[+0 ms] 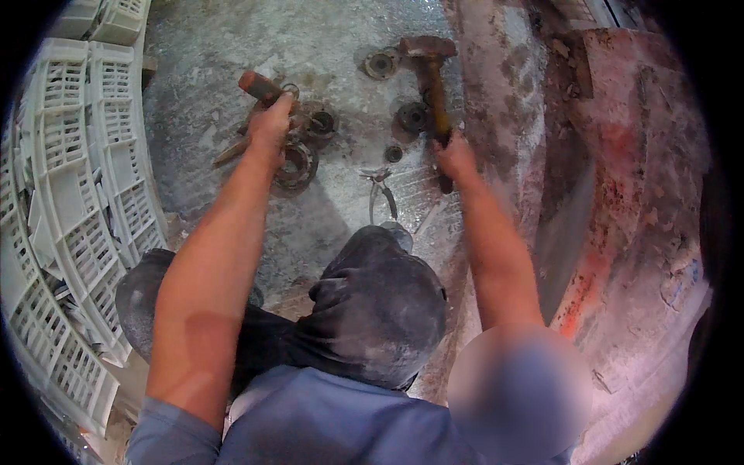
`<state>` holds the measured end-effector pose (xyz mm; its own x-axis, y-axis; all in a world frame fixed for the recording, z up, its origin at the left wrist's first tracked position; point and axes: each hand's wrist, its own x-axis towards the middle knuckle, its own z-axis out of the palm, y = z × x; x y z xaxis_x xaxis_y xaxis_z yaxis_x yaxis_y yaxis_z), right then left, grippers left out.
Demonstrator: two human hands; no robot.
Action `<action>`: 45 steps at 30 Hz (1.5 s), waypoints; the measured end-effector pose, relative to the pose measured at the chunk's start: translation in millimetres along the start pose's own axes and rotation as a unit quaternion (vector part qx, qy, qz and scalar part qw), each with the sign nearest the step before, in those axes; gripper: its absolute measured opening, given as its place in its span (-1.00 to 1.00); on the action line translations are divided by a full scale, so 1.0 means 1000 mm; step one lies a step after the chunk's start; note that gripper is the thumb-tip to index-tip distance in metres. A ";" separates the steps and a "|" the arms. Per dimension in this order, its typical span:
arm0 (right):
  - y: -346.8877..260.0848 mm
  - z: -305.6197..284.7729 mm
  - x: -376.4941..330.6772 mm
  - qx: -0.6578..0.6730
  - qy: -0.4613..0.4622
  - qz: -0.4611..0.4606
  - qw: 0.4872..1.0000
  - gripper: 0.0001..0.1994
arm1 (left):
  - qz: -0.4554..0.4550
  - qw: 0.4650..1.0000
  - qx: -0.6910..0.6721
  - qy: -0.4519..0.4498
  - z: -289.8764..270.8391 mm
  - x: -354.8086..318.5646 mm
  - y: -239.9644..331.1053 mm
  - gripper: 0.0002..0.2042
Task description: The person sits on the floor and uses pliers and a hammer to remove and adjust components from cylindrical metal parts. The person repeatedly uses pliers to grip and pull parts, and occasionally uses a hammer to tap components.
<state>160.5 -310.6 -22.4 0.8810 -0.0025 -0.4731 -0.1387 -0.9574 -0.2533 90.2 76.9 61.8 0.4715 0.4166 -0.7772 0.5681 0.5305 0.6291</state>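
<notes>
My left hand is closed on a short dark bar with a rust-red end, just above several round metal parts. A flanged metal ring lies right below it, and a second dark round part sits to its right. A pointed wooden-looking piece shows at the hand's left; whether it is held is unclear. My right hand is wrapped round the yellow-brown handle of a hammer, its heavy rusty head pointing away from me. Beside the handle rests a dark round hub.
Pliers with open jaws lie on the wet grey floor before my knee. A round flange and a small ring are nearby. White slatted crates line the left; a stained concrete ledge runs along the right.
</notes>
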 end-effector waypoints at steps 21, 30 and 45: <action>-0.021 -0.015 -0.190 0.670 -0.284 0.211 0.653 -0.72 | 0.154 0.933 0.265 -0.189 0.005 0.030 0.006 -0.71; -0.028 -0.012 -0.173 0.639 -0.247 0.260 0.680 -0.77 | 0.218 0.918 0.255 -0.212 0.019 0.011 0.006 -0.77; -0.024 0.004 -0.165 0.634 -0.239 0.279 0.680 -0.67 | 0.246 0.892 0.316 -0.208 0.019 0.032 -0.003 -0.76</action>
<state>16.5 -285.6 58.4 0.3242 0.1214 -0.9382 -0.9375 0.1740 -0.3014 116.4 74.7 35.8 0.9038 0.1042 -0.4151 0.4280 -0.2172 0.8773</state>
